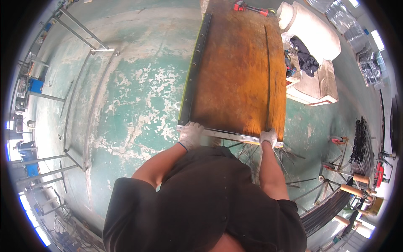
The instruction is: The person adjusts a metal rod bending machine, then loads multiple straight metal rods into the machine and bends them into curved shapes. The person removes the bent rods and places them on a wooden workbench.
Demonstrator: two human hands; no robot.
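Note:
A worn brown wooden workbench (235, 75) stands in front of me. My left hand (191, 135), in a white knitted glove, is closed at its near left corner. It rests against the metal edge strip (228, 135), and whatever its fingers hold is hidden. Near the right end of that strip, my right hand (268, 136), gloved alike, has its fingers closed around the near end of a thin dark strip (267, 75). This strip runs lengthwise over the bench, slightly curved. A black bolted rail (195, 71) lines the bench's left side.
A red cordless power tool (253, 9) lies at the bench's far end. To the right are a large white roll (312, 33), a dark cloth (304, 56) and a wheeled metal cart (333, 164). A metal frame (77, 105) stands left on the worn green floor (138, 92).

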